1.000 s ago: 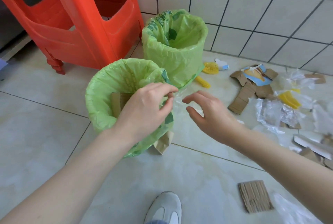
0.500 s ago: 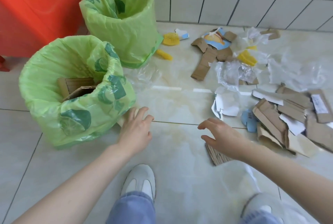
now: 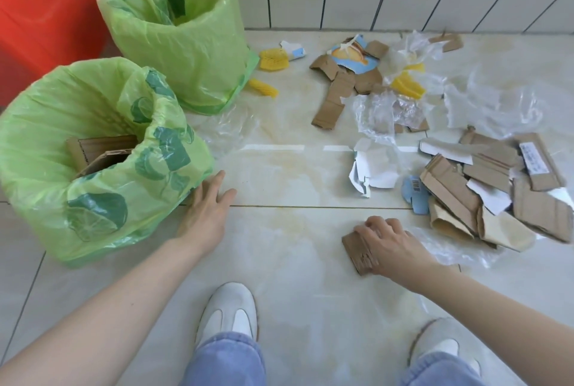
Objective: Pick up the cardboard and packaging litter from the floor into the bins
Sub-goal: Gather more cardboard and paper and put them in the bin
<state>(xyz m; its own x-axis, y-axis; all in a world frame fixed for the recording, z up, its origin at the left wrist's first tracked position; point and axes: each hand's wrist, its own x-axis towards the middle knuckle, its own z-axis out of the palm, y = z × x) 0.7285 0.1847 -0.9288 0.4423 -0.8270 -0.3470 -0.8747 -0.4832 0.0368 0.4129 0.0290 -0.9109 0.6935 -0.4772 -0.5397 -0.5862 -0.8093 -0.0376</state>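
Observation:
Two bins lined with green bags stand at the left: the near bin [image 3: 93,81] holds brown cardboard [image 3: 102,149], and the far bin [image 3: 186,44] stands behind it. My left hand [image 3: 206,211] lies flat on the floor against the near bin's base, fingers apart and holding nothing. My right hand [image 3: 388,243] rests on a small corrugated cardboard piece [image 3: 357,252] on the floor, fingers curled over its far edge. A heap of torn cardboard and paper [image 3: 497,193] lies just right of that hand.
Clear plastic film [image 3: 379,115], a printed cardboard cut-out [image 3: 341,84] and yellow foam nets [image 3: 273,59] are strewn towards the tiled wall. A red plastic stool [image 3: 46,13] stands at the far left. My white shoes [image 3: 230,311] [image 3: 441,345] are at the bottom.
Both hands came down from the near bin's rim to the floor. The left settled at the bin's base; the right reached right and closed on the corrugated piece.

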